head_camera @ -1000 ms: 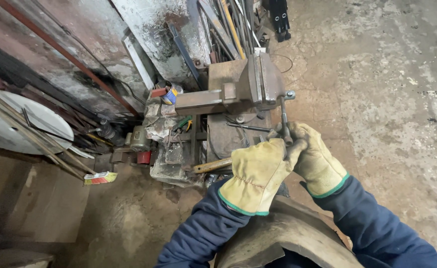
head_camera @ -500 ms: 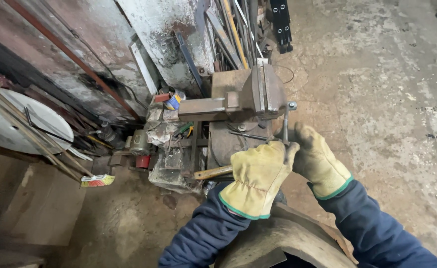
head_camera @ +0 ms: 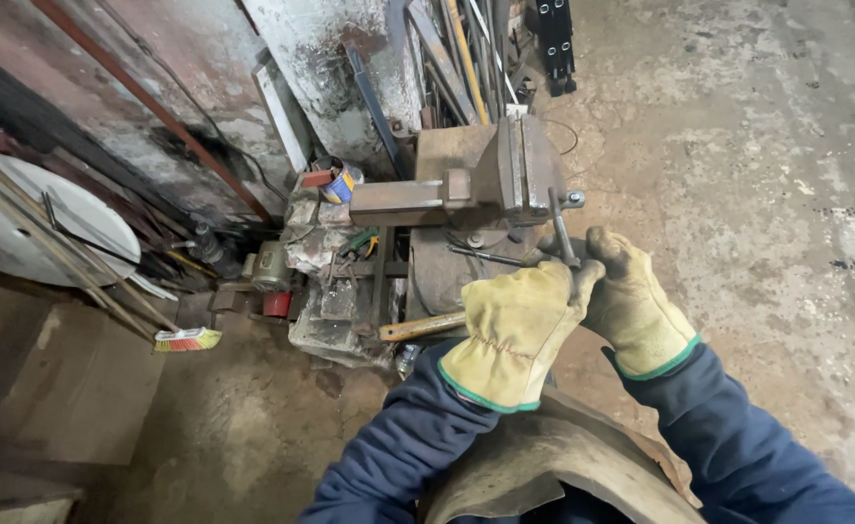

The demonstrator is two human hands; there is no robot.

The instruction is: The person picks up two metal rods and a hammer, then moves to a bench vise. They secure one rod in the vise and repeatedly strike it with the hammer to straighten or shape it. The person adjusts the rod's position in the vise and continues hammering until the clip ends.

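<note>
A: Rough concrete floor, stained; scrap steel bars lean at the far wall, broom low on the left.

B: And the hands?

A: Both in yellow gloves. Left hand and right hand meet, fingers curled tight round the lower end of the vise handle, near the bench vise front edge.

B: Vise holding anything?

A: Can't tell, jaws look nearly shut. Vise sits atop a rusty stand.

B: Step?

A: Prob. cranking the handle w/ both hands. Next move needs a firm swing of the bar, wrists clear of the curved rusty plate below the forearms.
</note>
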